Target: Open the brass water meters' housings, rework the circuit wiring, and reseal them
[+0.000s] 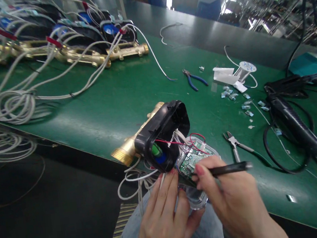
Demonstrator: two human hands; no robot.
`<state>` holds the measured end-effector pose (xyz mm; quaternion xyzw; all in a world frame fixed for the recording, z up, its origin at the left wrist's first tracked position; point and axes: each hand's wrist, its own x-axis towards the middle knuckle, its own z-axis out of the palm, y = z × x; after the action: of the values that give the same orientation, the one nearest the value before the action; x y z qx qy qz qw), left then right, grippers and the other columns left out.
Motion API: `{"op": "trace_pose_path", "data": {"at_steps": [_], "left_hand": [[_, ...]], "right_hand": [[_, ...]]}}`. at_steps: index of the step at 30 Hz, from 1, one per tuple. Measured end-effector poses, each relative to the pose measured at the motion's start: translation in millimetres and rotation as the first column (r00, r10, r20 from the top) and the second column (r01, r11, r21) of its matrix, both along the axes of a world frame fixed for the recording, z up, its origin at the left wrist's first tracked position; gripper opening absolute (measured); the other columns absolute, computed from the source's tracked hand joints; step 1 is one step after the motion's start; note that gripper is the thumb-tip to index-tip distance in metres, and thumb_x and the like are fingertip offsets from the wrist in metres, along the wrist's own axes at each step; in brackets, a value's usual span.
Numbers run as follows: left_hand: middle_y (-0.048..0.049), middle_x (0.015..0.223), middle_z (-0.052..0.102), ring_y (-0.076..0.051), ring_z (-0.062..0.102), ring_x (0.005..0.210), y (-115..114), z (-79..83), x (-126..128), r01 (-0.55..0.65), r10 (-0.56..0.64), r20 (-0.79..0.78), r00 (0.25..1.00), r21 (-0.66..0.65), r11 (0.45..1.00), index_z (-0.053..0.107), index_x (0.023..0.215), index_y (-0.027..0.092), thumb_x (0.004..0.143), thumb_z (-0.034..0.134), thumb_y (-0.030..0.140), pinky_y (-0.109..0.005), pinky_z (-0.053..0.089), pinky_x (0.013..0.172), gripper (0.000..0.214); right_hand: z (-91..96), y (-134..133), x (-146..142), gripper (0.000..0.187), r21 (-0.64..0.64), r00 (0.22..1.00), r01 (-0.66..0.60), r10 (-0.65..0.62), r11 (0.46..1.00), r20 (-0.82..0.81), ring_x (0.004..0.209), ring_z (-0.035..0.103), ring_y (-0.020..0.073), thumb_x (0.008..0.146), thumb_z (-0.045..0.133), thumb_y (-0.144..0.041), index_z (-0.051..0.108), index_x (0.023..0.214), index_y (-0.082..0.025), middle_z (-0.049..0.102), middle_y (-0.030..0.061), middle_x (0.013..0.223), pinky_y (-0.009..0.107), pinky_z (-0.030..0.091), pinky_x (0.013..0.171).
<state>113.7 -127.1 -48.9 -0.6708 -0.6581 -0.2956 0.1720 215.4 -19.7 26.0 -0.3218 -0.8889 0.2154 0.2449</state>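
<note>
A green circuit board (pixel 190 159) with red and white wires sits in a clear plastic cover (pixel 198 202), tilted at the bench edge. Beside it a black plastic housing (pixel 146 135) stands open on a brass pipe fitting (pixel 125 151); a green and blue part shows inside. My left hand (pixel 166 213) steadies the clear cover from below, thumb at its rim, fingertips against the housing's lower end. In my right hand (pixel 226 191) is a slim black pen-shaped tool (pixel 230 169), pinched over the board. Its tip is hidden by my fingers.
Blue-handled cutters (pixel 195 79) and green-handled cutters (pixel 240 146) lie on the green bench. To the right are a wire spool (pixel 247 70), several small connectors (pixel 230 93) and a black corded tool (pixel 296 122). Brass meters (pixel 88 58) with coiled grey cables (pixel 11 107) crowd the left.
</note>
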Motion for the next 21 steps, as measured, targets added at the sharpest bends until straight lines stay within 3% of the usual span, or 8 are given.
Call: {"op": "trace_pose_path", "data": {"at_steps": [3,5,8,12,16,21], "left_hand": [[-0.0207,0.110,0.067,-0.028,0.062,0.111,-1,-0.7,0,0.003,-0.003,0.028,1.000,0.001,1.000,0.063,0.087,0.007,0.085,0.062,0.035,-0.041,0.050,0.097,0.028],[-0.0204,0.110,0.067,-0.028,0.061,0.112,-1,-1.9,1,0.002,-0.002,0.037,0.999,-0.008,1.000,0.063,0.086,0.008,0.084,0.064,0.035,-0.041,0.049,0.098,0.027],[-0.0207,0.113,0.066,-0.028,0.060,0.114,0,-6.1,1,0.011,-0.010,0.045,0.999,-0.032,0.999,0.063,0.087,0.008,0.085,0.062,0.034,-0.042,0.047,0.100,0.026],[-0.0205,0.114,0.066,-0.028,0.059,0.115,0,-11.4,2,-0.001,-0.001,0.074,0.997,0.037,0.999,0.063,0.086,0.008,0.087,0.059,0.033,-0.042,0.045,0.102,0.025],[-0.0218,0.117,0.064,-0.029,0.058,0.116,-4,-11.0,-1,0.041,-0.040,0.036,0.999,-0.035,0.999,0.064,0.088,0.008,0.082,0.067,0.034,-0.041,0.043,0.104,0.028],[-0.0208,0.113,0.066,-0.028,0.053,0.122,-4,-21.0,-13,0.089,-0.088,-0.030,0.996,0.043,0.995,0.065,0.089,0.007,0.077,0.072,0.033,-0.037,0.034,0.111,0.029]], "right_hand": [[5.9,-4,16,0.019,-0.115,0.963,0.178,-0.197,0.977,-0.186,0.055,0.062,0.0054,0.095,0.042,-0.019,0.058,0.084,-0.020,0.064,-0.0049,0.067,0.014,0.048,0.054],[4.7,-7,25,0.018,-0.157,0.934,0.225,-0.259,0.962,-0.246,0.057,0.062,0.0057,0.094,0.042,-0.017,0.058,0.086,-0.020,0.064,-0.0043,0.067,0.015,0.050,0.057],[-5.2,-9,28,0.018,-0.217,0.937,0.181,-0.235,0.959,-0.258,0.059,0.062,0.0071,0.093,0.042,-0.018,0.059,0.087,-0.019,0.063,-0.0019,0.069,0.017,0.051,0.057],[-16.7,-10,24,0.015,-0.255,0.951,0.096,-0.164,0.962,-0.262,0.061,0.060,0.0068,0.092,0.044,-0.016,0.059,0.090,-0.020,0.062,-0.0023,0.072,0.018,0.049,0.057],[-9.5,-7,24,0.016,-0.269,0.930,0.106,-0.191,0.957,-0.313,0.064,0.061,0.0070,0.092,0.044,-0.015,0.059,0.092,-0.021,0.063,-0.0030,0.075,0.018,0.050,0.060],[1.9,15,51,0.019,-0.145,0.854,0.370,-0.398,0.918,-0.336,0.067,0.064,0.0089,0.094,0.043,-0.020,0.061,0.091,-0.021,0.065,-0.0026,0.073,0.020,0.052,0.066]]}}
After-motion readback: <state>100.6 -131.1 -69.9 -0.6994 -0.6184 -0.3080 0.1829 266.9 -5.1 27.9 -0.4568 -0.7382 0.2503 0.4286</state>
